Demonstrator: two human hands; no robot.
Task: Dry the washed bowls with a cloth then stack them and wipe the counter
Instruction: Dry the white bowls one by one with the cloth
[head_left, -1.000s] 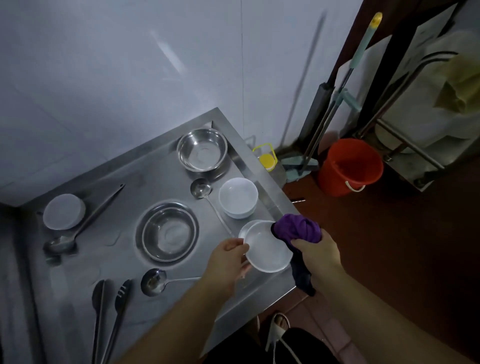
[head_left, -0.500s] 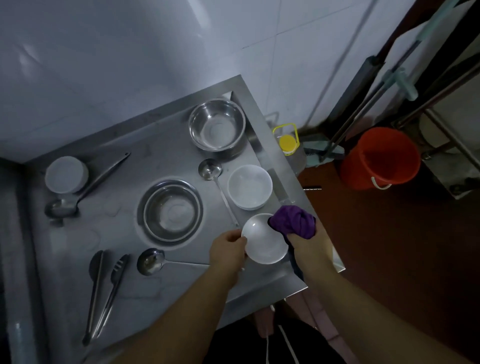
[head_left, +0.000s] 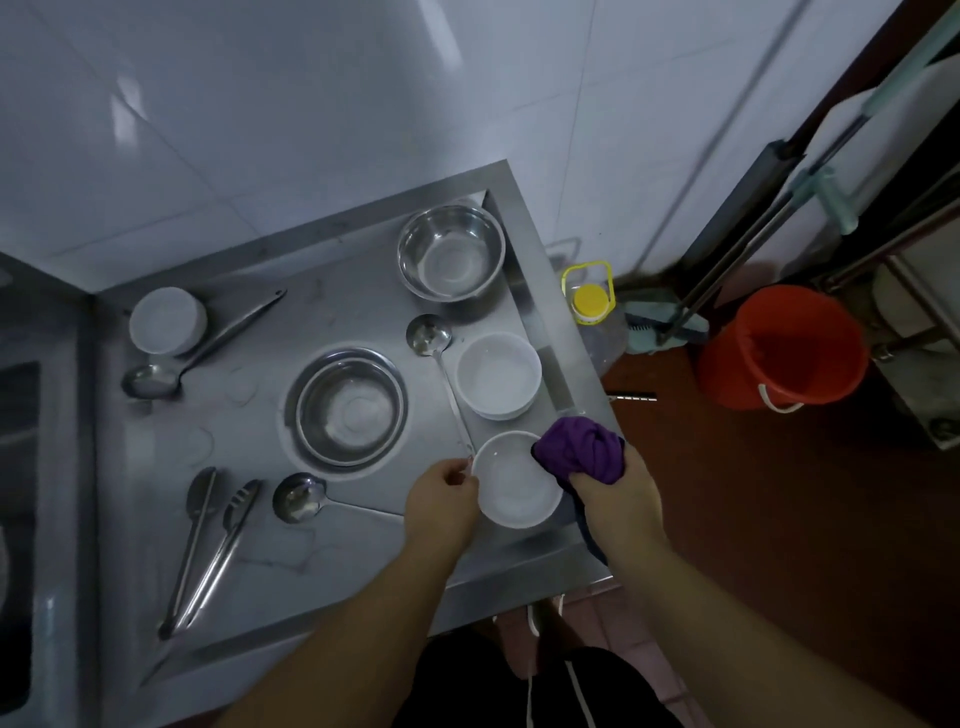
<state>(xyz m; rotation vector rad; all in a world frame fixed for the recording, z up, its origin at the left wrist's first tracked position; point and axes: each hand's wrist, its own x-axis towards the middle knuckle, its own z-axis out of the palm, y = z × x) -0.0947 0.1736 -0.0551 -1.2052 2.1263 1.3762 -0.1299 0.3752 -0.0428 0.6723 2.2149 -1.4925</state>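
Left hand (head_left: 441, 493) pinching the white bowl (head_left: 517, 480) by its rim, right hand (head_left: 615, 499) clamped on the purple cloth (head_left: 579, 452) at its far-right edge, stack (head_left: 498, 375) just beyond.

Steel counter (head_left: 332, 561) carries 2 steel bowls (head_left: 451, 252), white bowls (head_left: 498, 375), 3 ladles (head_left: 298, 498), tongs (head_left: 213, 545).

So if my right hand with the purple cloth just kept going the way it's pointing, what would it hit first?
Most likely the white bowls stacked just beyond on the counter. The right hand points up and away with the purple cloth leading; depth is hard to judge, so it might pass over their rim.
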